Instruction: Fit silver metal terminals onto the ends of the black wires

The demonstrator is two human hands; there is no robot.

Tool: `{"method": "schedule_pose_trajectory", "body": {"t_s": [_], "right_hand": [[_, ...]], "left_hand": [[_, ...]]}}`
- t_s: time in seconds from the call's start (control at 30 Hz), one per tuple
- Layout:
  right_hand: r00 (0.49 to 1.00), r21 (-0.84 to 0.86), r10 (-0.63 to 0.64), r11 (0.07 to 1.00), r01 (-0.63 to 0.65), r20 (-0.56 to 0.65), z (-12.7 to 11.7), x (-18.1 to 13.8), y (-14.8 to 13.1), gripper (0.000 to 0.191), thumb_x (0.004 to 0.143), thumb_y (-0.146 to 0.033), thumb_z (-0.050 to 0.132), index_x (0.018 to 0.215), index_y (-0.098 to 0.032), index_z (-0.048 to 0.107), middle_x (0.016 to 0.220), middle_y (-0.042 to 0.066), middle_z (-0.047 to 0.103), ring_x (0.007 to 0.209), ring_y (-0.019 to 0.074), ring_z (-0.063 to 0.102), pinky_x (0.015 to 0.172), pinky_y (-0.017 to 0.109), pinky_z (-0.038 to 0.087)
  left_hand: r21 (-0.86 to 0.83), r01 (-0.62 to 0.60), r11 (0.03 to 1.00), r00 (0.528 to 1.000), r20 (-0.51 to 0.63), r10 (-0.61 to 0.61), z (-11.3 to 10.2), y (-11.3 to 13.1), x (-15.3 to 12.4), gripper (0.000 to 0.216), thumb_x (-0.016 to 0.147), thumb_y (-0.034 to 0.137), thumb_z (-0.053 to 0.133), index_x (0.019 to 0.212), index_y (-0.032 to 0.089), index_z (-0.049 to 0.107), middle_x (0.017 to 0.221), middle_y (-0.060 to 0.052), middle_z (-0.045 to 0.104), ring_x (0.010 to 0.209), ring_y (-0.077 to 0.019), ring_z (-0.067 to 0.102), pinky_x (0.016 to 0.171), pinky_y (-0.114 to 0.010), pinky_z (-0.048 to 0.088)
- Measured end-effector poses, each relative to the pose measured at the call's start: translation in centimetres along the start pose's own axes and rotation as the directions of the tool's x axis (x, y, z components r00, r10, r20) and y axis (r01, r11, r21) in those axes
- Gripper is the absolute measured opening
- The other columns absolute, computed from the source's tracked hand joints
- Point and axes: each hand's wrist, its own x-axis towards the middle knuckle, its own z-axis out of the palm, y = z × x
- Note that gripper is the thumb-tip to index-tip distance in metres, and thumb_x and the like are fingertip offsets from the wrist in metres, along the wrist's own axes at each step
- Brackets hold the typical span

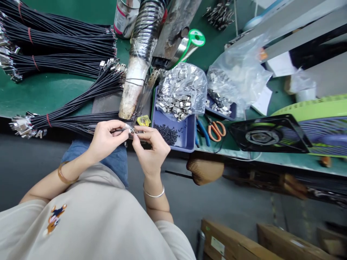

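My left hand [106,139] and my right hand [150,148] meet at the near edge of the green bench, fingers pinched together. Between them is the metal end [129,128] of a thin black cable. The left hand pinches the cable just behind its end. The right hand's fingertips close on a small metal piece at that end; its shape is too small to make out. A bundle of black cables with metal ends [67,117] lies just left of my hands. A blue tray [187,139] with small black parts and a bag of metal clips [180,92] sits right of them.
More bundles of black cables [59,43] lie at the back left. A wrapped duct [139,54] hangs down in front of my hands. Orange-handled scissors [216,130], a second bag of clips [235,77] and a black fan [268,135] stand to the right. Cardboard boxes [233,242] lie on the floor.
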Motion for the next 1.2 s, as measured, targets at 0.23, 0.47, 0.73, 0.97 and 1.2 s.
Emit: {"method": "schedule_pose_trajectory", "body": {"t_s": [0.23, 0.47, 0.73, 0.97, 1.2], "right_hand": [[0.992, -0.089, -0.116, 0.990, 0.112, -0.044, 0.5, 0.7, 0.3, 0.014, 0.088, -0.011, 0.066, 0.080, -0.023, 0.063, 0.091, 0.002, 0.077, 0.085, 0.0160, 0.074, 0.075, 0.029, 0.060], [0.971, -0.138, -0.237, 0.963, 0.233, -0.015, 0.2, 0.7, 0.6, 0.018, 0.085, -0.006, 0.067, 0.082, -0.023, 0.060, 0.093, 0.004, 0.078, 0.085, 0.0138, 0.075, 0.075, 0.025, 0.061], [0.982, -0.079, -0.189, 0.979, 0.186, -0.032, 0.2, 0.1, 0.6, 0.014, 0.088, -0.011, 0.065, 0.084, -0.023, 0.060, 0.094, 0.003, 0.078, 0.084, 0.0148, 0.076, 0.072, 0.026, 0.062], [0.987, -0.083, 0.109, 0.989, -0.119, -0.119, -0.6, -1.0, 0.0, 0.012, 0.094, -0.027, 0.060, 0.083, -0.022, 0.060, 0.054, -0.009, 0.055, 0.040, 0.0065, 0.050, 0.043, 0.020, 0.039], [0.986, -0.062, 0.077, 0.996, -0.068, 0.148, -0.4, -0.8, -0.6, 0.019, 0.089, -0.020, 0.060, 0.071, -0.020, 0.061, 0.050, -0.010, 0.044, 0.039, 0.0044, 0.037, 0.044, 0.019, 0.032]], "left_hand": [[-0.023, -0.002, 1.000, 0.997, -0.071, 0.001, 0.6, 0.2, 0.5, 0.020, 0.072, 0.028, 0.067, 0.076, 0.011, 0.077, 0.073, -0.005, 0.074, 0.060, -0.0106, 0.061, 0.057, -0.019, 0.048], [-0.039, 0.015, 0.999, 0.997, -0.077, -0.018, 0.6, 0.4, 0.4, 0.018, 0.071, 0.027, 0.066, 0.072, 0.011, 0.075, 0.066, -0.003, 0.069, 0.055, -0.0089, 0.055, 0.051, -0.017, 0.044], [-0.013, 0.055, 0.998, 0.998, 0.007, -0.055, 0.3, 0.6, 0.1, 0.017, 0.072, 0.027, 0.063, 0.073, 0.012, 0.069, 0.062, -0.001, 0.063, 0.055, -0.0082, 0.054, 0.053, -0.017, 0.044], [0.209, -0.159, 0.965, 0.985, 0.092, 0.143, -0.6, 0.7, -0.6, 0.013, 0.078, 0.020, 0.060, 0.069, 0.014, 0.066, 0.061, 0.000, 0.061, 0.053, -0.0082, 0.047, 0.053, -0.020, 0.039], [0.235, -0.274, 0.933, 0.954, 0.191, 0.232, -1.1, 0.8, -1.1, 0.013, 0.079, 0.018, 0.059, 0.069, 0.015, 0.066, 0.058, 0.003, 0.056, 0.050, -0.0067, 0.037, 0.050, -0.021, 0.032]]}}
